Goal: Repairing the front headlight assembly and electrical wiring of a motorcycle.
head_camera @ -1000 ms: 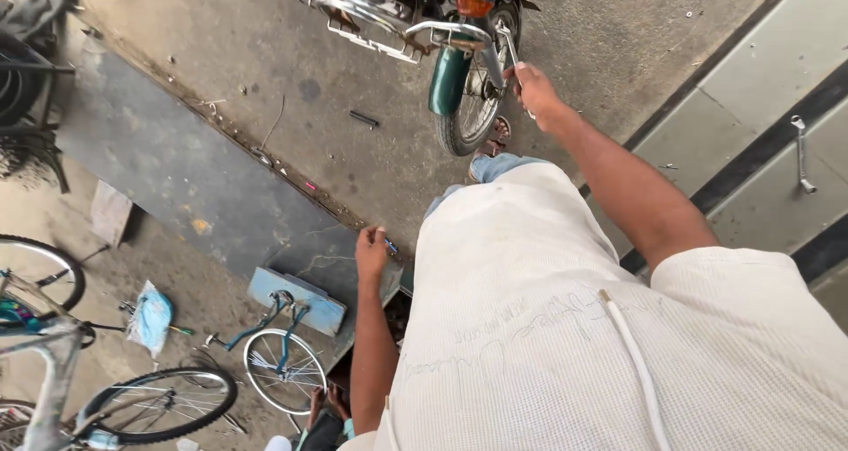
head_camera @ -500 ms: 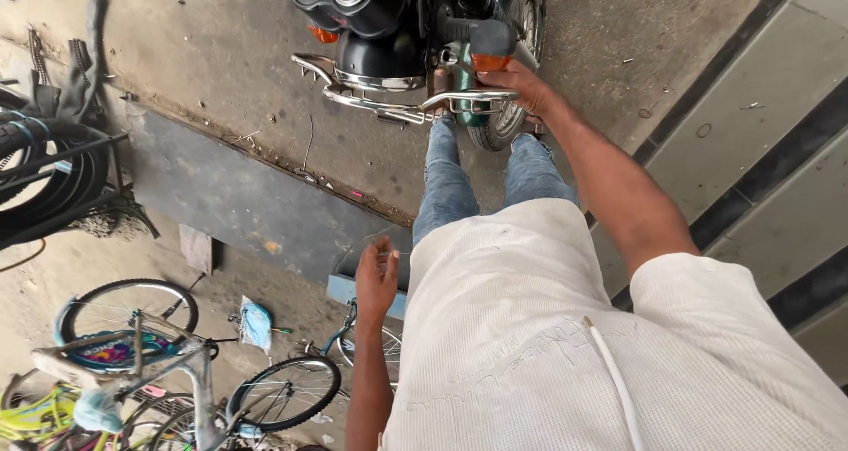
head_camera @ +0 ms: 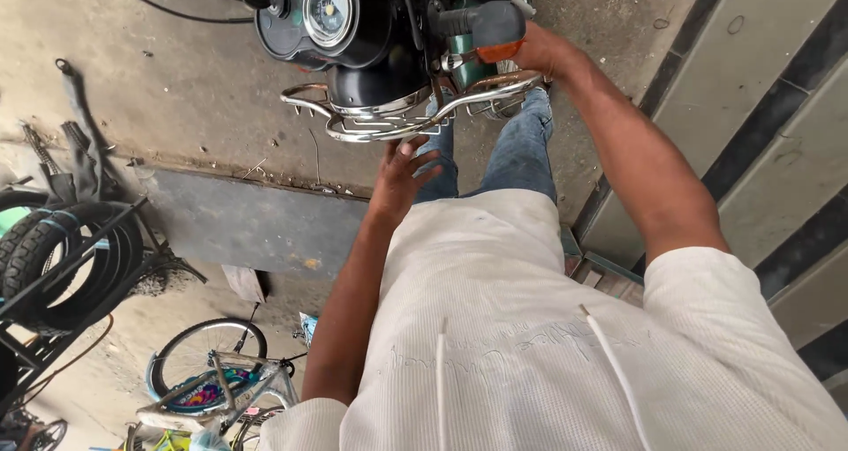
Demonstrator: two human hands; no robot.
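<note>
A black motorcycle (head_camera: 371, 27) stands at the top of the view on a concrete floor (head_camera: 177, 98), its round speedometer (head_camera: 329, 9) facing up and its curved chrome guard bar (head_camera: 397, 120) jutting out below the headlamp housing. Everything else sits in relation to this machine.

The right hand (head_camera: 534, 49) is at the motorcycle's right end, just beside the orange turn indicator (head_camera: 501, 51) and the grey handlebar grip (head_camera: 481, 22); it rests against the end of the chrome guard bar, though the fingers are hidden behind the bike, so I cannot tell whether they are wrapped around anything. The left hand (head_camera: 402, 173) sits directly below the guard bar with its fingers spread apart and empty, the fingertips touching or just short of the lower chrome rail (the gap is too fine to judge).

Below the motorcycle, the person's legs in blue jeans (head_camera: 512, 155) stand close against it, and a white ribbed shirt (head_camera: 530, 345) with drawstrings fills the lower part of the view.

To the left of the motorcycle and lower down, a dark step edge (head_camera: 256, 226) crosses the floor. Further left, well apart from the bike, black tyres (head_camera: 62, 248) hang in a metal rack. Far below the motorcycle, near the bottom edge, lies a small bicycle (head_camera: 212, 380) with a colourful wheel.
</note>
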